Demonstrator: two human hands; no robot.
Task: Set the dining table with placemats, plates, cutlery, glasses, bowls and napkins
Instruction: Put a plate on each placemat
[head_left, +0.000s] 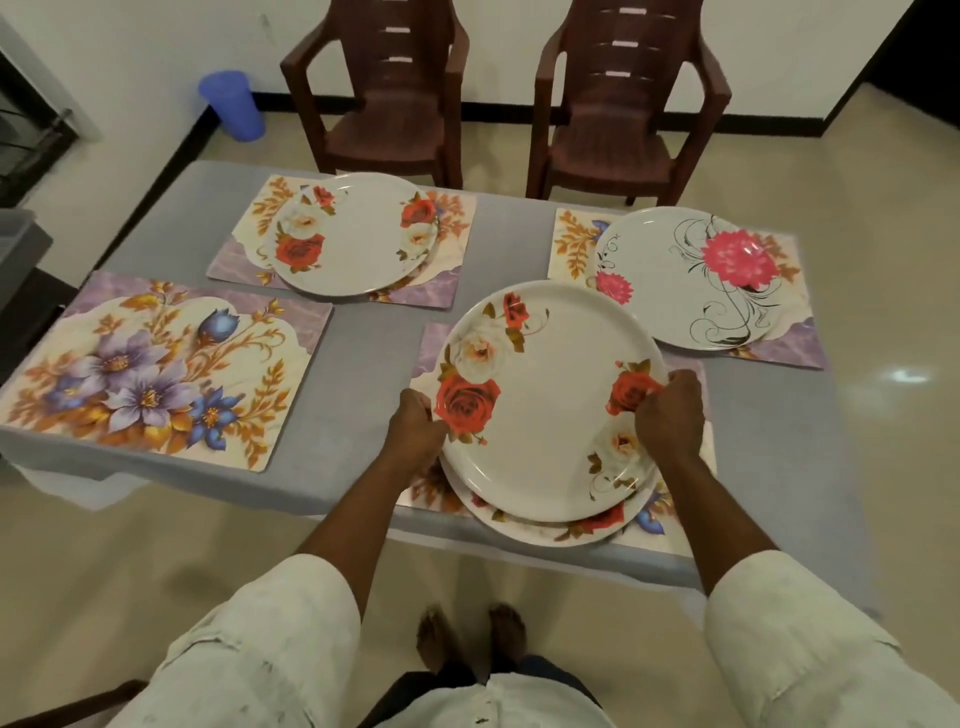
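I hold a white plate with red and white roses (550, 400) over the near right placemat (428, 353). My left hand (415, 423) grips its left rim and my right hand (670, 413) grips its right rim. A second rose plate (545, 530) lies under it on that placemat. The far left placemat (244, 244) carries a rose plate (358, 234). On the far right placemat (795, 343) sits a plate with pink flowers (675, 280). The near left floral placemat (156, 364) has no plate on it.
The grey table (363, 332) stands on a cream tiled floor. Two brown plastic chairs (384, 98) (623, 104) stand beyond its far edge. A blue bin (231, 104) sits by the wall at the far left. My bare feet (472, 639) are at the table's near edge.
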